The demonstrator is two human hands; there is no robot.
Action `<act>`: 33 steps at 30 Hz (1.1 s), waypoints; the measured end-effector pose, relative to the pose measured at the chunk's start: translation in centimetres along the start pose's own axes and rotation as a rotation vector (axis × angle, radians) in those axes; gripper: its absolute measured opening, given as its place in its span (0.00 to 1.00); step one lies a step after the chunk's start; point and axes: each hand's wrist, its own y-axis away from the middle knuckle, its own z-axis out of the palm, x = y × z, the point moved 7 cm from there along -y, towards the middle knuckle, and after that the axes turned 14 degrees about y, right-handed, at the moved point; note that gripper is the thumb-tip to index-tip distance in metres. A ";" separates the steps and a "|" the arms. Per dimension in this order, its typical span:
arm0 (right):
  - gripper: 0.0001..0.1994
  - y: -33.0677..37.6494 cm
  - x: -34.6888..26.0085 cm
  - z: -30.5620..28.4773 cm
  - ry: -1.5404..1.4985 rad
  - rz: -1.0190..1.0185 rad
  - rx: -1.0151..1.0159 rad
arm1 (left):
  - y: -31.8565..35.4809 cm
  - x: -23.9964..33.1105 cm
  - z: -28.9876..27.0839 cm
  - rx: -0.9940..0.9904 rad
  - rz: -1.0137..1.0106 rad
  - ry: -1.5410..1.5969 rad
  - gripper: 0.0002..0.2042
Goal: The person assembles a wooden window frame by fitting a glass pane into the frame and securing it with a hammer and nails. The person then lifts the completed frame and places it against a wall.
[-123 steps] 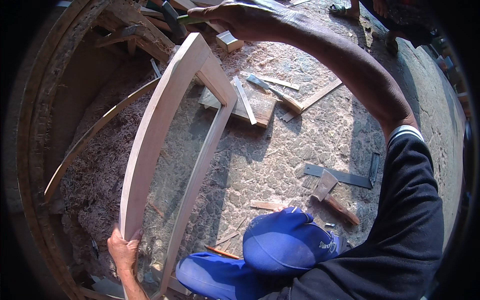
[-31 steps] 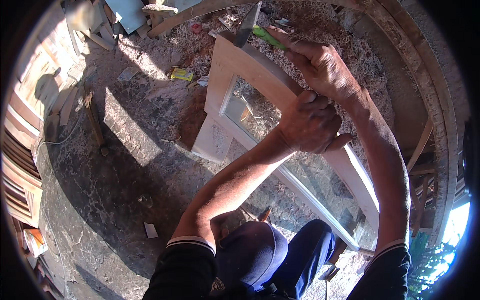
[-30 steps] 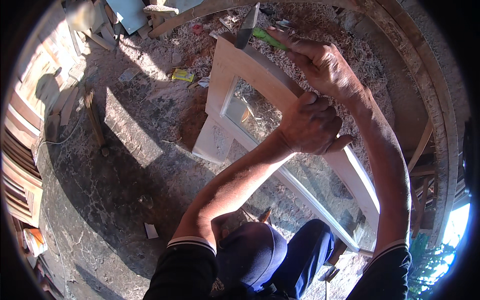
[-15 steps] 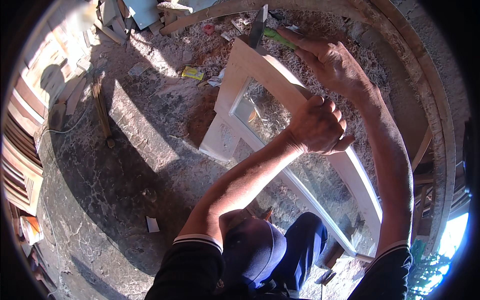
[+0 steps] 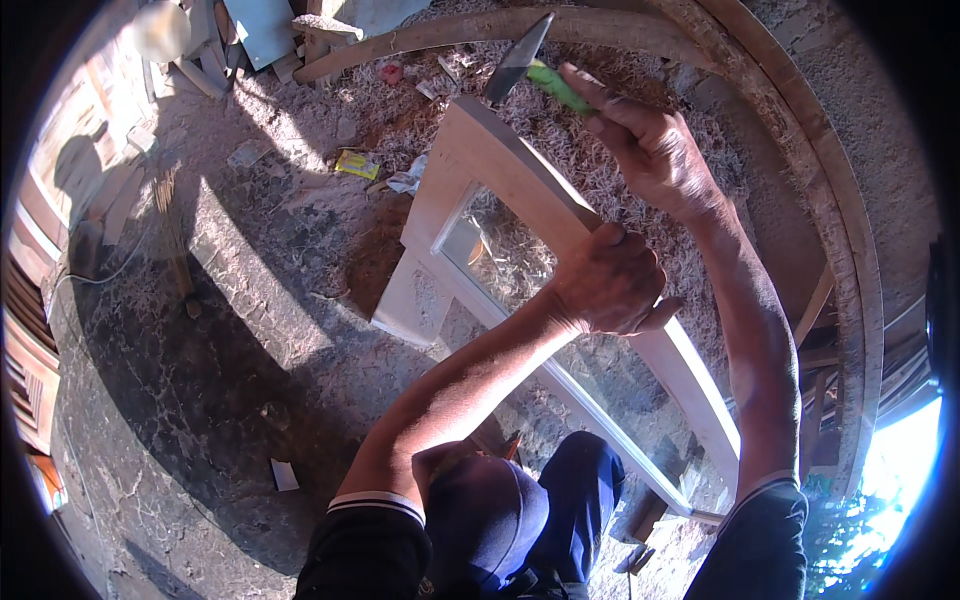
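A hammer with a dark metal head [image 5: 518,62] and a green handle is in my right hand [image 5: 655,155], its fingers closed round the handle. The head is close by the top corner of a pale wooden frame [image 5: 530,180]; whether they touch I cannot tell. Clear glass [image 5: 510,245] fills the frame's opening, edged by thin light strips. My left hand [image 5: 612,280] is wrapped round the frame's right-hand rail, thumb pointing right. The frame slants from upper left to lower right, beside my bent knees.
Wood shavings [image 5: 590,160] cover the ground around the frame. A long curved wooden piece [image 5: 840,220] arcs across the top and right. A yellow packet [image 5: 357,164] and a stick broom [image 5: 178,245] lie left. Carved wooden panels [image 5: 30,340] stand at the far left.
The whole view has shifted, so most things sit further left and lower. The hammer head has tilted and moved slightly away from the frame's corner. My left hand keeps its hold.
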 end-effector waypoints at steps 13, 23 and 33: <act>0.22 0.0 -2.0 1.7 0.078 -0.113 -0.012 | -0.3 -0.1 -0.2 -0.004 -0.032 0.017 0.20; 0.22 1.9 -5.2 -2.0 0.102 -0.125 0.176 | -0.2 0.0 0.1 -0.016 -0.052 -0.050 0.20; 0.15 -3.1 -15.3 3.1 0.651 -0.517 -0.010 | 1.4 -1.2 1.8 -0.038 -0.196 0.171 0.20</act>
